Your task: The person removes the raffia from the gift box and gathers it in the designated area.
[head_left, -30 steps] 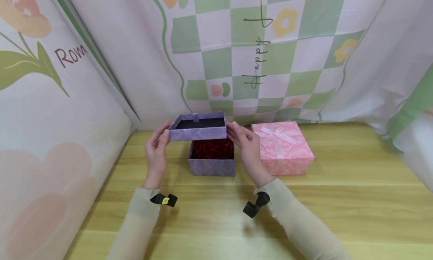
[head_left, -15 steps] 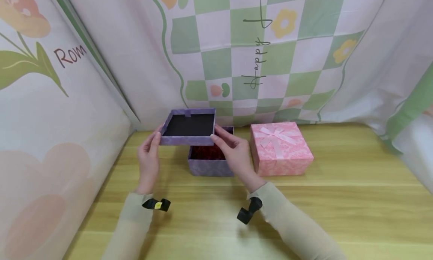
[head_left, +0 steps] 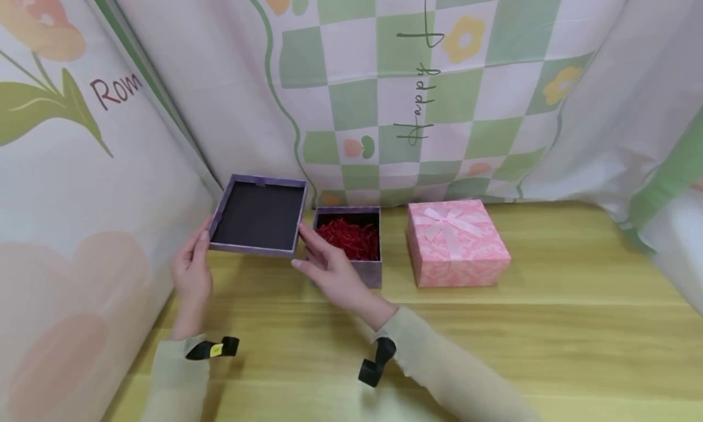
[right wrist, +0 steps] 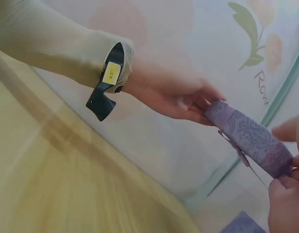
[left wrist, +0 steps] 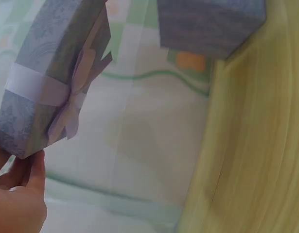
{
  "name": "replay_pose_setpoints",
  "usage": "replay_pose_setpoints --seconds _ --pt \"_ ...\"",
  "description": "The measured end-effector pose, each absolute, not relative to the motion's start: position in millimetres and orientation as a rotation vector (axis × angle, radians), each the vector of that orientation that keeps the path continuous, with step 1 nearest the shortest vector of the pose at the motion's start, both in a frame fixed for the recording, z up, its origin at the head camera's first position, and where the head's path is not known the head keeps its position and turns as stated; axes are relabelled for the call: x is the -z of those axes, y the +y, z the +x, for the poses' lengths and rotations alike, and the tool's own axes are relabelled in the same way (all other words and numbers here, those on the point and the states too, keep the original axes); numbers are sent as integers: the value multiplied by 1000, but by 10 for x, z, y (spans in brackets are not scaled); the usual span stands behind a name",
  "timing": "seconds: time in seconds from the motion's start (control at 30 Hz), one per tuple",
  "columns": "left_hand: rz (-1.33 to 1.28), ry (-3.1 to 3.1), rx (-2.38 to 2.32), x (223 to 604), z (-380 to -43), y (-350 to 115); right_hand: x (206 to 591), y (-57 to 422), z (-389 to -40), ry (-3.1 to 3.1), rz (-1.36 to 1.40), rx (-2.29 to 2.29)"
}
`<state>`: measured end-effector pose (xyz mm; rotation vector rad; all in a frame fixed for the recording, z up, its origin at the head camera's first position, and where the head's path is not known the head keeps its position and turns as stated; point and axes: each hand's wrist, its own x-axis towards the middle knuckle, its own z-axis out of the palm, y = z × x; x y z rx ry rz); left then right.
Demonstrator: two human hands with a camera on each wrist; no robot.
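Observation:
Both hands hold a purple gift box lid point(head_left: 258, 216) raised over the left of the table, its black inside facing the head camera. My left hand point(head_left: 192, 274) pinches its left edge; my right hand point(head_left: 342, 277) grips the right edge near the front corner. A pale ribbon bow point(left wrist: 70, 99) hangs on the lid's underside in the left wrist view. The right wrist view has the lid point(right wrist: 251, 138) spanning the two hands. Uncovered, the purple box point(head_left: 370, 274) stands to the right, with red shredded paper point(head_left: 354, 238) inside. My right hand partly hides its front left.
A closed pink gift box point(head_left: 461, 245) with a ribbon bow sits right of the purple box on the wooden table point(head_left: 576, 324). A checkered curtain point(head_left: 351, 105) rises behind the table's back edge, and a flowered curtain point(head_left: 99, 227) borders the left side.
Both hands have carried the lid leftward from above the purple box, tilting its inside further toward the head camera. The red shredded paper has come into fuller view.

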<state>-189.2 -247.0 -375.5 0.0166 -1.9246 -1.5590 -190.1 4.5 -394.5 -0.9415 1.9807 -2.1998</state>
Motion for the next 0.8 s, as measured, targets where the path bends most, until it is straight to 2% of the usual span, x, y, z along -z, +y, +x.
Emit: replay_pose_setpoints --seconds 0.27,0.5,0.8 --pt "261 -1919 1663 3849 -1913 -2722 3983 -216 -1852 1981 -952 1964" --pt "405 -2140 1574 4160 -1957 -2873 4287 -329 -1796 2104 -838 1829" --pt "492 -2284 1691 4439 -2030 -2906 4589 -398 -1870 2205 -734 1700"
